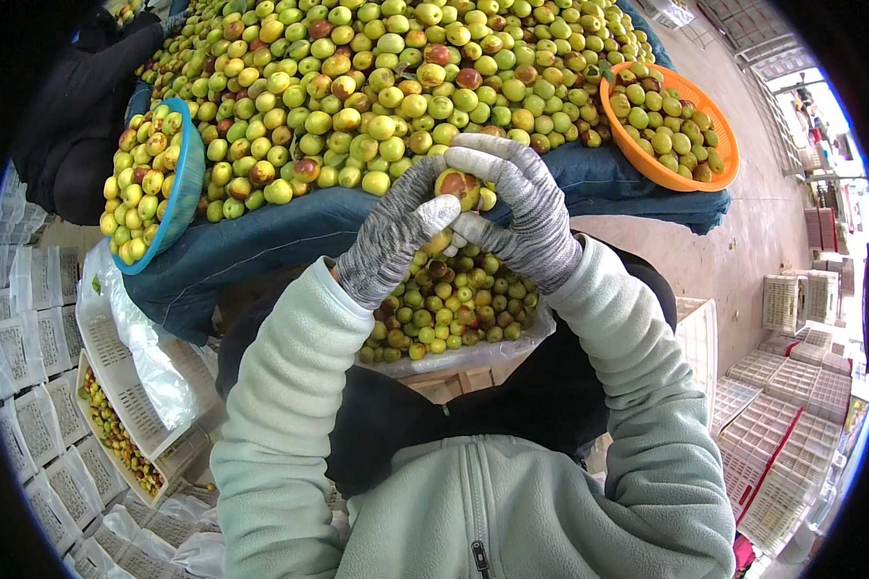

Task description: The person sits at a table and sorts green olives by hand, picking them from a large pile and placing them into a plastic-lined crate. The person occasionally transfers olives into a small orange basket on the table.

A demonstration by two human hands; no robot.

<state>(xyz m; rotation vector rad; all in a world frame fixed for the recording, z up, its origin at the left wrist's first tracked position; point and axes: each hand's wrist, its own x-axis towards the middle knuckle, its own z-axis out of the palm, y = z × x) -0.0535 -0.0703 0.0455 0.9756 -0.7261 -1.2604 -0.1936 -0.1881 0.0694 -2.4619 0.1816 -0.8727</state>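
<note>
Both my hands wear grey knit gloves with pale fingertips and meet over the near edge of a large heap of green and reddish jujube fruits (376, 94). A red-brown and yellow jujube (457, 189) sits between my left hand (403, 224) and my right hand (519, 210). At least one more fruit shows by the right fingers and another under the left thumb; which hand bears each I cannot tell. Below my hands, a crate lined with clear plastic (449, 360) holds many smaller green and brown jujubes (463, 304).
Blue cloth (261, 242) edges the heap. A blue basket (188, 188) of fruit stands left, an orange basket (728, 145) of fruit right. White crates (134, 376) stand at lower left, more stacked crates (775, 434) at right. Another person's dark sleeve (108, 65) is at upper left.
</note>
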